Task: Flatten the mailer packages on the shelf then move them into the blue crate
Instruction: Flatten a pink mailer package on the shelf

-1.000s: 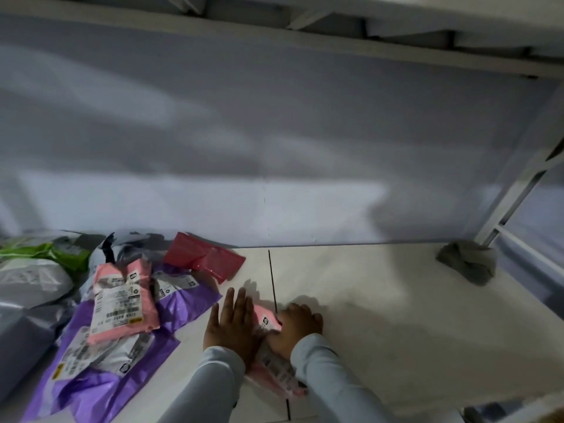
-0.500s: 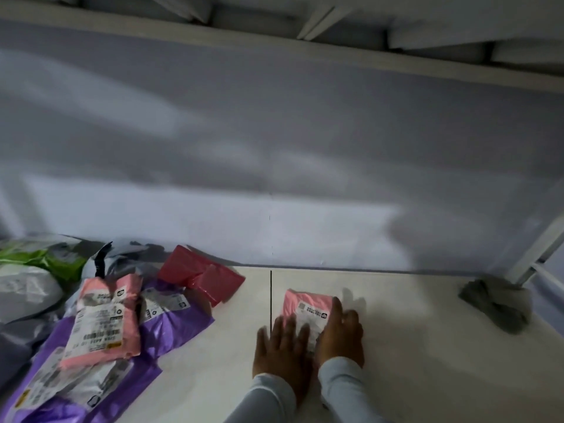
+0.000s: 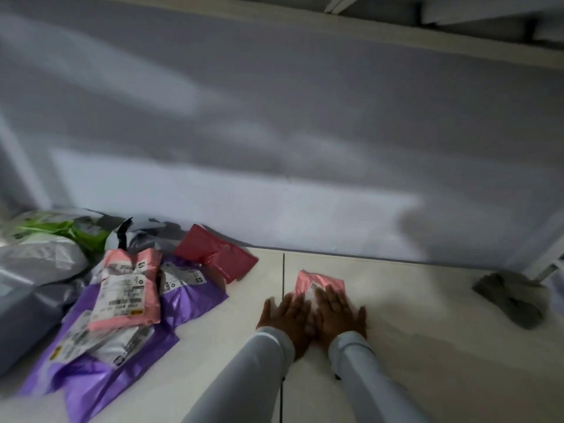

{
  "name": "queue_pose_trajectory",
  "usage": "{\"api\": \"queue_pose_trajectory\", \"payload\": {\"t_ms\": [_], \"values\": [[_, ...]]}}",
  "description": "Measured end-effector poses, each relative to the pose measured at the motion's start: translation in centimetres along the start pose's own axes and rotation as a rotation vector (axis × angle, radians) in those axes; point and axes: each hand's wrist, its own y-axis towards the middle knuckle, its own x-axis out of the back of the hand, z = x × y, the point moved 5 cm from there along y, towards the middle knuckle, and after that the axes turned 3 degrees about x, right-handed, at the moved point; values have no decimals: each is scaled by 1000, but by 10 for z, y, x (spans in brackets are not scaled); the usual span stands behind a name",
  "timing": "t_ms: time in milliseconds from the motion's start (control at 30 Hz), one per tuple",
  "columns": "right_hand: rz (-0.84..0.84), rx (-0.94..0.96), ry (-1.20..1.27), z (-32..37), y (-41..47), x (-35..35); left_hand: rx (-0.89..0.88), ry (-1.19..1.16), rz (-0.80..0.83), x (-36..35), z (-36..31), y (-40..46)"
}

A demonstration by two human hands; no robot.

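A small pink mailer with a white label lies on the white shelf, just right of the seam. My left hand and my right hand lie side by side on its near part, fingers straight and spread, pressing it flat. Only the mailer's far edge shows beyond my fingers. At the left sits a pile of mailers: a pink one on top, purple ones below, a red one at the back, grey and green ones at the far left. The blue crate is out of view.
A crumpled grey cloth lies at the shelf's right end by a white upright post. A grey back wall closes the shelf behind, and the underside of another shelf hangs above.
Both hands and the pink mailer have slid away from me, across the seam to its right side. My right hand's fingers went from curled to flat and spread on the mailer.
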Motion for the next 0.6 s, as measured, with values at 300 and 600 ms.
{"api": "queue_pose_trajectory", "payload": {"t_ms": [300,600], "values": [[-367,106,112,111,-17,25,344,78,-562,75,148,-76],[2,170,697,293,-36,15,922,-656,-505,71,283,-141]]}}
